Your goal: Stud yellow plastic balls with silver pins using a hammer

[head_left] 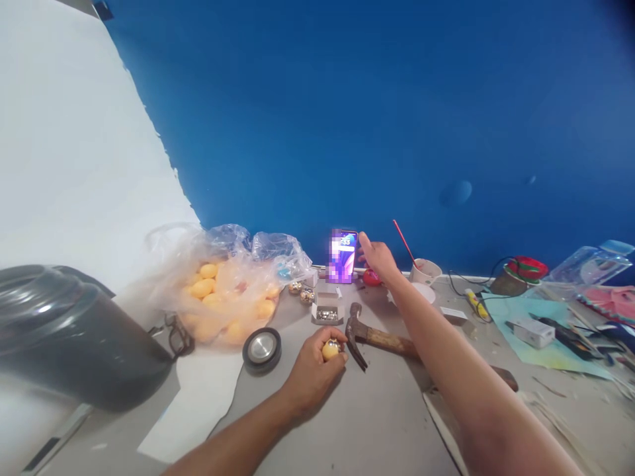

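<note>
Grey, the surface (387, 423) carries a cloudy plastic bag (253, 271) of yellow balls (202, 288) and, near its middle, a wooden-handled metal claw hammer (381, 338). A lit rectangular phone (348, 264) stands at the back edge, the right hand (380, 258) bent beside it, its grip impossible to tell. Left of the hammer, the left hand (316, 367) pinches 1 silver-studded yellow ball (330, 350).
</note>
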